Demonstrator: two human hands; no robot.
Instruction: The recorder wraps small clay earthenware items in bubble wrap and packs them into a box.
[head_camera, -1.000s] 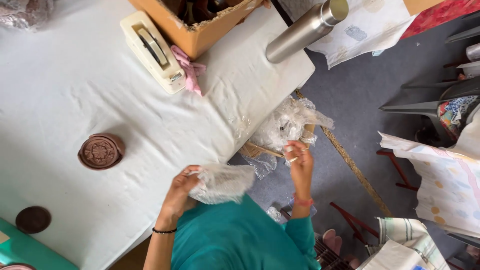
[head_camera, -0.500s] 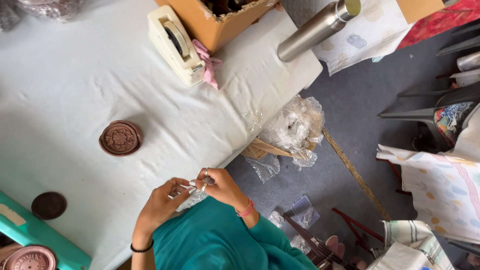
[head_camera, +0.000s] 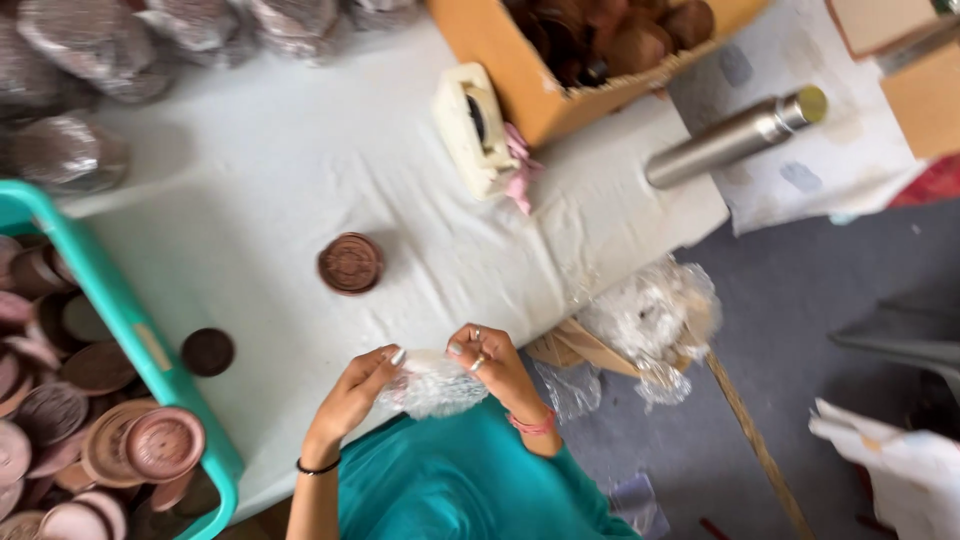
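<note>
Both hands hold a crumpled clear plastic bag (head_camera: 435, 385) close to my body at the table's near edge. My left hand (head_camera: 357, 393) grips its left side and my right hand (head_camera: 487, 363) pinches its top right. A round brown embossed disc (head_camera: 350, 263) lies on the white tablecloth (head_camera: 250, 200) just beyond the hands. A smaller dark disc (head_camera: 207, 351) sits to the left, near the teal crate (head_camera: 120, 310).
The teal crate at the left holds several brown discs. A cream tape dispenser (head_camera: 472, 128), a cardboard box (head_camera: 560, 70) of dark discs and a steel flask (head_camera: 735, 135) stand at the far side. Wrapped bundles (head_camera: 70, 60) lie far left. A pile of plastic bags (head_camera: 650, 320) hangs off the table's right.
The view has swung left, bringing the teal crate into sight. My hands now hold the plastic bag spread between them, where before they were pressed together over something small.
</note>
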